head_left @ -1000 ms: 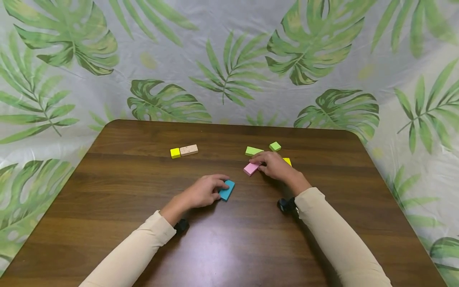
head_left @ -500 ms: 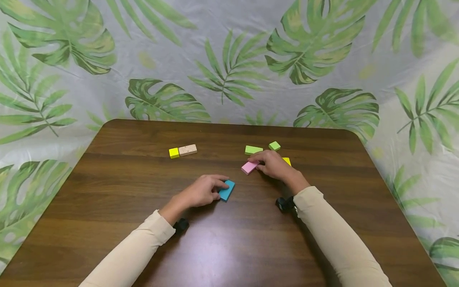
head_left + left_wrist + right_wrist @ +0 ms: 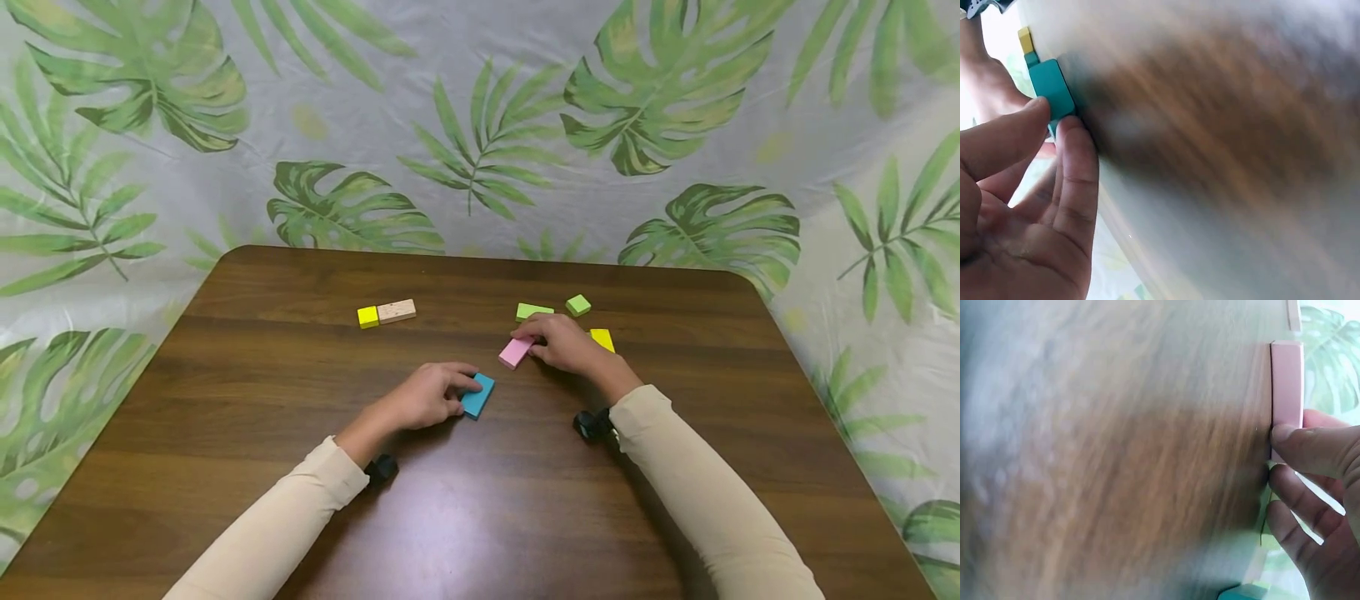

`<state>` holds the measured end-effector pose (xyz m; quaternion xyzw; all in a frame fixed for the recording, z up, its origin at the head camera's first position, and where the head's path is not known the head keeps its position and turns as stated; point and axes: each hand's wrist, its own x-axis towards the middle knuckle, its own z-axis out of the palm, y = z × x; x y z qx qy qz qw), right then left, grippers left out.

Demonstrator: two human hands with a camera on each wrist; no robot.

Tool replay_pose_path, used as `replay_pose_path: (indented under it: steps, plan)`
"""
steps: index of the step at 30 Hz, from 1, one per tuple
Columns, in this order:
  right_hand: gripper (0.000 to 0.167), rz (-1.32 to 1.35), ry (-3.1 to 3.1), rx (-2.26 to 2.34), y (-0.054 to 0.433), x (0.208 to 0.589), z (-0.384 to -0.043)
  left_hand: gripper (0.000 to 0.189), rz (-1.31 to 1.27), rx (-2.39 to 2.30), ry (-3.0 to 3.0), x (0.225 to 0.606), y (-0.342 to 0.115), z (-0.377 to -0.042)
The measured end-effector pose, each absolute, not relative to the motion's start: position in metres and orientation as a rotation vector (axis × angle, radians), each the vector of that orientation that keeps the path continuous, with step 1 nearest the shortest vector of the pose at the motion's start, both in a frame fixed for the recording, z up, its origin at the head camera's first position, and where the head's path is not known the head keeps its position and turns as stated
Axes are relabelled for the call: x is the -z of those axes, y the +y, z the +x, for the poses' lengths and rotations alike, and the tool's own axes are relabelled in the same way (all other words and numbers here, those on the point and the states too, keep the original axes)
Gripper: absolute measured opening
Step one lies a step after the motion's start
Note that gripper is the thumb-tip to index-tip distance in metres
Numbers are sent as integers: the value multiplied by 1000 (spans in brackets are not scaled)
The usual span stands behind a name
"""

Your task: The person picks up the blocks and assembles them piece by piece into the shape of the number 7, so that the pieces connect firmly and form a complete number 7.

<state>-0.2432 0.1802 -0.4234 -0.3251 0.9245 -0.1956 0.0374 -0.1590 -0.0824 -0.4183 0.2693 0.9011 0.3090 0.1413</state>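
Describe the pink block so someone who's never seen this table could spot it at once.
On the brown table, look just right of the middle for the right hand. Its thumb and fingers grip one end of the pink block, a flat oblong. Only that piece is pink; nearby are a blue block, a long green block and a yellow block.

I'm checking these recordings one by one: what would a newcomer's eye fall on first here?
Probably the blue block, held by the left hand near the middle of the brown table. Next comes the pink block, gripped by the right hand farther back. Behind the table, the leafy backdrop also stands out.
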Motion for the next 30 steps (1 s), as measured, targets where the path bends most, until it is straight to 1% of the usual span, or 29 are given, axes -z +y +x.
replay_pose_path:
  steps: [15, 19, 23, 26, 30]
  plan:
    - [31, -1145, 2754, 562, 159, 420, -235, 38, 768, -853, 2632, 416, -76, -156]
    - [37, -1092, 2738, 551, 153, 419, -232, 39, 746, -859, 2626, 415, -75, -155]
    - [36, -1022, 2736, 601, 153, 420, -231, 38, 755, -870, 2630, 415, -75, -154]
    - [30, -1033, 2729, 651, 155, 421, -231, 38, 755, -875, 2633, 416, -74, -152]
    - [33, -1016, 2710, 681, 157, 422, -231, 37, 794, -839, 2655, 416, -72, -148]
